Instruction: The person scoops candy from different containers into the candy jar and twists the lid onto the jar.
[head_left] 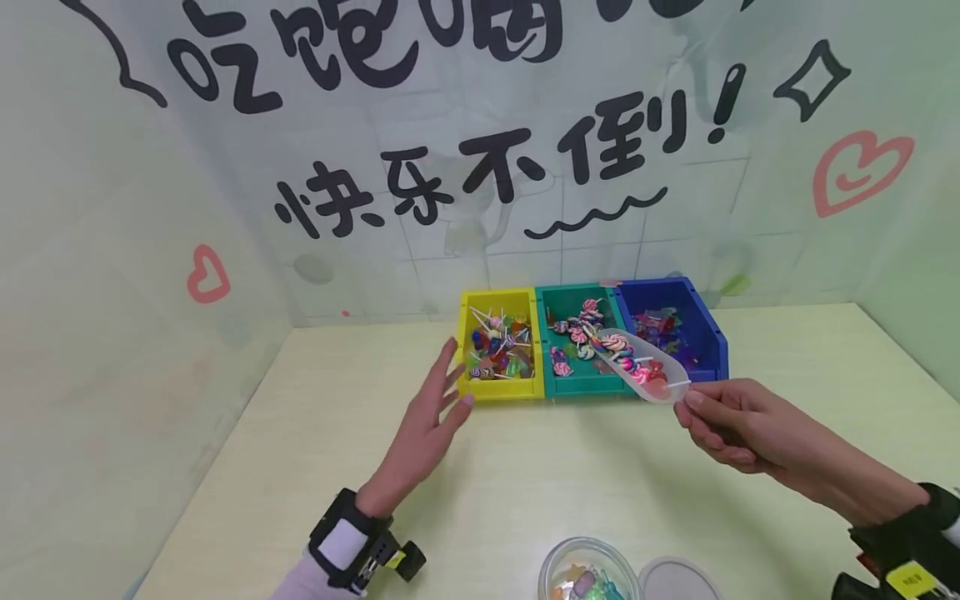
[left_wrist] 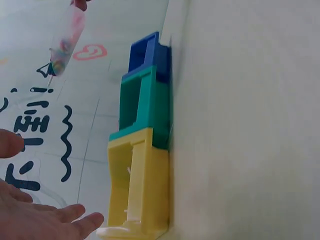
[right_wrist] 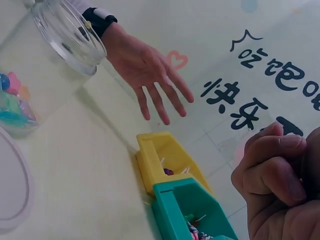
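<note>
My right hand (head_left: 765,425) pinches the end of a translucent scoop (head_left: 654,348) between thumb and fingers. In the scoop lie swirl lollipops (head_left: 617,344) and red candies (head_left: 657,371); it is held over the teal bin (head_left: 588,385) and the near edge of the blue bin (head_left: 714,342). My left hand (head_left: 423,437), fingers spread and holding nothing, hovers at the near left corner of the yellow bin (head_left: 501,389). Lollipops (head_left: 498,342) with white sticks fill the yellow bin, striped lollipops lie in the teal one, and wrapped pieces (head_left: 660,327) in the blue one.
The three bins stand joined in a row against the printed back wall (head_left: 600,242). At the front of the table (head_left: 360,400) are a clear jar (head_left: 550,557) with colourful small pieces inside and a round pale lid (head_left: 678,579) beside it.
</note>
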